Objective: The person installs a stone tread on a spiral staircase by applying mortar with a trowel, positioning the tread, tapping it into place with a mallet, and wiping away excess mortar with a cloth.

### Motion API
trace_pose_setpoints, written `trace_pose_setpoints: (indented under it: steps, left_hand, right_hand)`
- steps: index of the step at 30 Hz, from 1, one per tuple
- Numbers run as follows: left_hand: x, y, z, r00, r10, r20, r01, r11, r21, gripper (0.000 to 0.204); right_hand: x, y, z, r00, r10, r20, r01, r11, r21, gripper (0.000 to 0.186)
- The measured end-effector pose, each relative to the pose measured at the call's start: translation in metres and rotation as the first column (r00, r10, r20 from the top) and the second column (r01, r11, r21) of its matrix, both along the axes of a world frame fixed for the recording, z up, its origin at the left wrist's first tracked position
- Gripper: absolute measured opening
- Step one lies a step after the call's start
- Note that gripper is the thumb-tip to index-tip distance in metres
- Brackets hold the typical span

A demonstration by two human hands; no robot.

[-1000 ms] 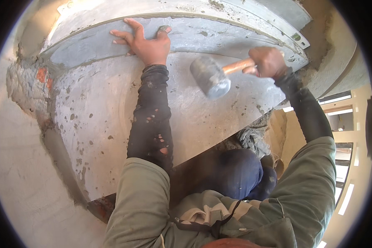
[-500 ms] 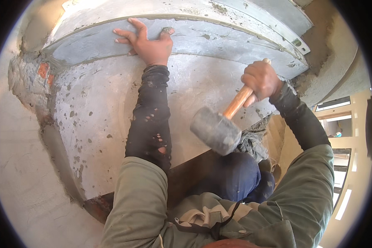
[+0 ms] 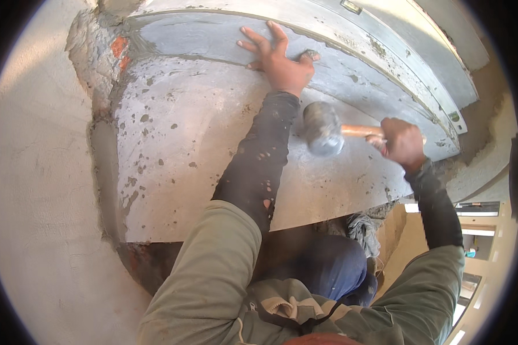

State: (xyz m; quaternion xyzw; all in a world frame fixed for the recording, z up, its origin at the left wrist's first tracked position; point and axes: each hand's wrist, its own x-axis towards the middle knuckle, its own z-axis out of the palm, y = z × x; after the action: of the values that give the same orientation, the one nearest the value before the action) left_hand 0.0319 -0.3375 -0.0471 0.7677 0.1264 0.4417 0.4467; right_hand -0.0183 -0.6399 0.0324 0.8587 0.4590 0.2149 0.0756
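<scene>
My left hand (image 3: 285,64) lies on the grey riser slab (image 3: 207,41) with its fingers spread. A bit of mortar sticks to its thumb. In my right hand (image 3: 403,141) is the wooden handle of a rubber mallet (image 3: 323,129), whose dark head is slightly blurred and hangs over the pale stair tread (image 3: 213,132), to the right of my left forearm. Whether the head touches the slab I cannot tell. Mortar specks dot the tread. A wet mortar line runs along the riser's top edge.
A long metal spirit level (image 3: 420,77) lies on the step above. On the left stands a plastered wall (image 3: 46,172) with a broken patch of exposed red brick (image 3: 119,47). A grey rag (image 3: 364,233) hangs by my knee (image 3: 334,261). A curved wall edge rises at right.
The mallet has swung up toward the riser, its head now pointing left. My left hand stays spread on the slab. The whole view has shifted, so the stairs sit further right.
</scene>
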Motion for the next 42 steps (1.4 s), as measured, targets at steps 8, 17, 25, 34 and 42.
trace_pose_setpoints:
  steps: [8,17,25,34,42]
  left_hand:
    - [0.000,-0.001,0.002,1.000,0.019,-0.007,-0.019,0.999,0.032,0.113]
    - [-0.017,-0.003,0.016,0.994,-0.067,-0.090,0.061,0.996,-0.060,0.095]
    - [-0.001,-0.017,0.012,1.000,-0.007,-0.025,0.007,1.000,0.006,0.106]
    - [-0.003,-0.004,0.001,1.000,-0.010,-0.002,0.010,1.000,0.013,0.108]
    - [0.016,-0.009,-0.012,0.992,0.076,0.102,-0.082,0.995,0.055,0.125]
  right_hand:
    - [0.014,-0.021,0.007,0.998,0.049,0.034,-0.050,0.998,0.035,0.075]
    - [0.010,-0.010,0.020,0.998,-0.019,0.060,0.023,0.998,-0.063,0.067]
    - [0.016,-0.059,0.036,0.994,-0.012,0.104,0.020,0.997,-0.070,0.069]
    - [0.011,-0.070,0.018,0.997,0.007,0.082,-0.003,0.999,-0.052,0.067]
    - [-0.084,-0.109,0.015,0.995,-0.090,0.050,0.080,0.981,0.175,0.065]
